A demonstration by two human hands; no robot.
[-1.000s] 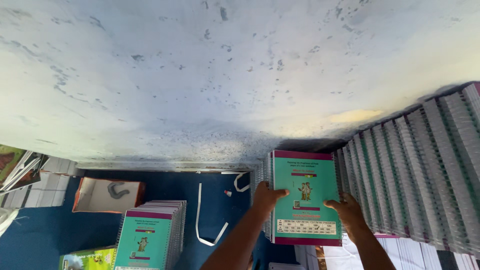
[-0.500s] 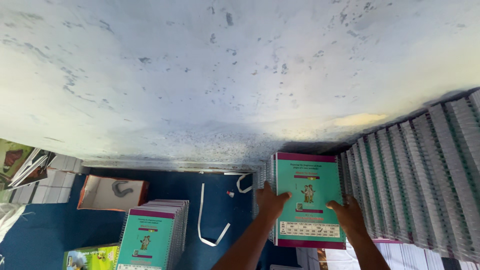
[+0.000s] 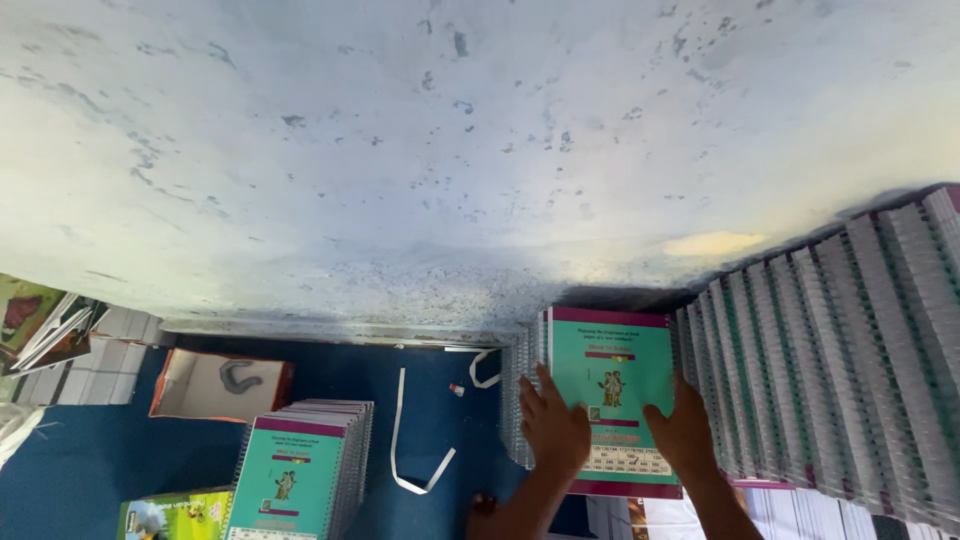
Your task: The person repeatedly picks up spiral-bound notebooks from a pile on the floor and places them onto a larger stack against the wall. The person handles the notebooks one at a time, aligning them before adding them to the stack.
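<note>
Both hands lay flat on a teal spiral notebook [image 3: 612, 400] topping a stack: left hand [image 3: 553, 428], right hand [image 3: 683, 436]. A second notebook stack [image 3: 300, 470] stood well left of them; white strapping [image 3: 412, 450] lay between.

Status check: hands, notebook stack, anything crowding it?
Left hand and right hand flat on teal notebook stack. Leaning notebook row close alongside on the right.

Wall [image 3: 450, 150] blocks front, notebook rows [image 3: 840, 350] crowd right — blue floor [image 3: 430, 400] open left.
</note>
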